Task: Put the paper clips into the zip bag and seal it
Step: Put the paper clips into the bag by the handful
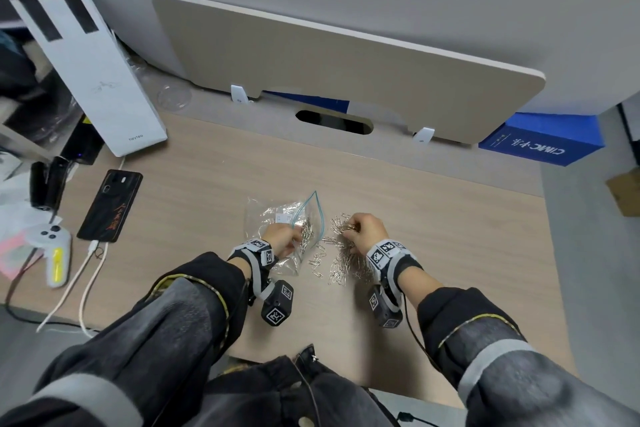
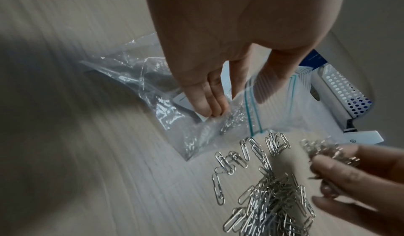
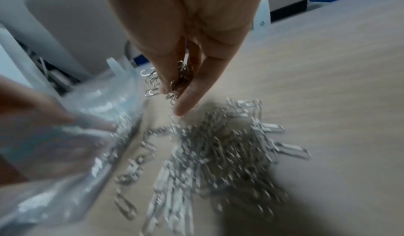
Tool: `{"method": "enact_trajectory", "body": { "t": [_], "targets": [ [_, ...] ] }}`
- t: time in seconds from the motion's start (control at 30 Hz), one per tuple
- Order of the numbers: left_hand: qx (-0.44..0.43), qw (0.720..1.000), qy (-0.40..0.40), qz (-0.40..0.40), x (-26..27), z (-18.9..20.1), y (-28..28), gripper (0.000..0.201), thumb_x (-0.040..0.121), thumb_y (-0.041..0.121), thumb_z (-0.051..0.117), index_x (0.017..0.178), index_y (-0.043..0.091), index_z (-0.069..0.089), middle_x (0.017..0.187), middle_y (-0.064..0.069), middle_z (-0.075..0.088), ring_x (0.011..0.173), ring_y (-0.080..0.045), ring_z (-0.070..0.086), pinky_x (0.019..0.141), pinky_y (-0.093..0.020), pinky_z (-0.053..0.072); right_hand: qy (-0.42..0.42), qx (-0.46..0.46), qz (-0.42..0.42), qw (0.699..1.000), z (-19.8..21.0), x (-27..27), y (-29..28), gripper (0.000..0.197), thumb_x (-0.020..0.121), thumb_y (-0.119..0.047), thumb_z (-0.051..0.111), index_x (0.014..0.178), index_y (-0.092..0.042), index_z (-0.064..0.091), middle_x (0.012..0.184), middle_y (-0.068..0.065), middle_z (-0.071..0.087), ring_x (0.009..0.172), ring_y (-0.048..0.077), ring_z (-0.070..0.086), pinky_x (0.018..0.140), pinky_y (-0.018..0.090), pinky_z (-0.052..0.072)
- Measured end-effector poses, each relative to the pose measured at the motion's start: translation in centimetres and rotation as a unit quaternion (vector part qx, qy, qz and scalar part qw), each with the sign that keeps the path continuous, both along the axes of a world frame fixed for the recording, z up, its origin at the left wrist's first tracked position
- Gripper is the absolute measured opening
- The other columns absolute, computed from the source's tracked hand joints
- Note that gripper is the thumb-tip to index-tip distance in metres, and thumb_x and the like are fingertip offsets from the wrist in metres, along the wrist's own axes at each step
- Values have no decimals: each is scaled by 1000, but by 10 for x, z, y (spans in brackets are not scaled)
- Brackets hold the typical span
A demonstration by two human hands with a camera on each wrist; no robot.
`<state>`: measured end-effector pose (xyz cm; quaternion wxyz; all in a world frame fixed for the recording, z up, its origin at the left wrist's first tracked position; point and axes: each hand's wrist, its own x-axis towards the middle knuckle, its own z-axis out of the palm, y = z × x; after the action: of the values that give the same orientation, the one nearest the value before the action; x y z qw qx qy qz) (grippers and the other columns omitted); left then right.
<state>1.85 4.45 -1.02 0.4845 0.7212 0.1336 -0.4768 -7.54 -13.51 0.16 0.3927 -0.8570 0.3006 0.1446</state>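
A clear zip bag (image 1: 273, 215) with a blue-green zip line (image 2: 251, 112) lies on the wooden desk (image 1: 433, 218), its mouth facing right. My left hand (image 1: 294, 236) pinches the near lip of the bag (image 2: 153, 84) and holds the mouth apart. Some clips (image 1: 306, 230) lie inside the bag. Just right of the mouth, my right hand (image 1: 349, 230) pinches a bunch of paper clips (image 3: 179, 82) above the loose pile of paper clips (image 1: 341, 263). The pile (image 3: 218, 153) spreads under and in front of that hand.
A dark phone (image 1: 110, 206) with cables (image 1: 86, 274) and a white controller (image 1: 55, 253) lie at the left. A tall white box (image 1: 90, 69) stands at the back left. A beige divider panel (image 1: 329, 73) closes the back, with a blue box (image 1: 540, 144) at the far right.
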Motion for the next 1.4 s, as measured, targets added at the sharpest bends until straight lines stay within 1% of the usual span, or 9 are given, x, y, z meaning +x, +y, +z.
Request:
{"method": "enact_trajectory", "body": {
  "t": [0.17, 0.37, 0.53, 0.87, 1.0, 1.13, 1.2, 1.3, 1.4],
  "targets": [
    [5, 1000, -4, 11, -1, 5, -1, 13, 77, -4, 58, 85, 5, 63, 84, -11, 57, 60, -15, 52, 51, -22, 42, -62, 52, 22, 996, 40, 25, 17, 3, 87, -7, 66, 87, -5, 63, 79, 6, 63, 65, 33, 70, 61, 39, 59],
    [-9, 1000, -18, -1, -3, 6, 2, 24, 77, -8, 51, 98, -6, 62, 57, -12, 46, 24, -8, 34, 29, -17, 26, -64, 13, 41, 997, 31, 49, 56, 5, 85, -10, 67, 88, -6, 65, 97, 11, 68, 88, 27, 66, 84, 40, 54],
    [20, 999, -29, -12, -2, 11, 0, 28, 87, -3, 44, 64, 14, 47, 62, -1, 44, 51, -11, 44, 51, -22, 41, 23, -13, 114, 993, 19, 48, 63, 21, 86, 0, 57, 101, -8, 69, 108, 10, 68, 99, 24, 63, 90, 33, 51],
    [13, 1000, -17, -1, -2, 15, 1, 25, 86, -9, 39, 96, 7, 56, 61, -8, 46, 20, -4, 32, 24, -13, 21, 3, -45, 5, 999, 27, 28, 3, 34, 82, 0, 42, 85, -22, 67, 101, 3, 69, 98, 25, 64, 91, 33, 51],
    [28, 999, -37, -7, -2, 12, 2, 36, 89, -9, 35, 115, 1, 58, 69, -6, 53, 47, -12, 45, 27, -13, 33, 83, -111, 136, 981, 13, 5, 3, 25, 90, -11, 50, 105, -18, 67, 116, 6, 61, 105, 26, 61, 92, 35, 50],
    [34, 999, -30, -11, -1, 8, 12, 36, 90, -9, 35, 115, 4, 57, 120, -21, 60, 97, -37, 59, 80, -36, 55, 47, -33, 109, 992, 3, 8, 32, 18, 82, -10, 56, 85, -21, 70, 101, 2, 69, 95, 21, 65, 89, 33, 53],
    [55, 996, -57, -32, 1, 6, 17, 37, 89, -7, 34, 113, 5, 60, 128, -24, 56, 101, -39, 60, 77, -36, 53, 60, 47, 108, 991, -5, 11, 53, 16, 85, -11, 58, 79, -19, 70, 90, 6, 74, 83, 26, 70, 82, 39, 58],
    [86, 990, -100, -52, 4, 5, 21, 43, 87, -8, 33, 114, 8, 63, 127, -24, 57, 65, -18, 55, 53, -24, 45, 87, 143, 99, 981, -19, 12, 77, 29, 87, 2, 50, 73, -16, 67, 79, 17, 73, 71, 33, 71, 73, 44, 61],
    [104, 985, -122, -67, 3, 7, 23, 42, 90, -7, 32, 113, 7, 64, 130, -18, 56, 94, -26, 62, 72, -28, 52, 96, 143, 59, 983, -26, 12, 77, 36, 82, 11, 42, 76, -14, 66, 82, 16, 70, 70, 27, 65, 75, 41, 59]
  ]
}}
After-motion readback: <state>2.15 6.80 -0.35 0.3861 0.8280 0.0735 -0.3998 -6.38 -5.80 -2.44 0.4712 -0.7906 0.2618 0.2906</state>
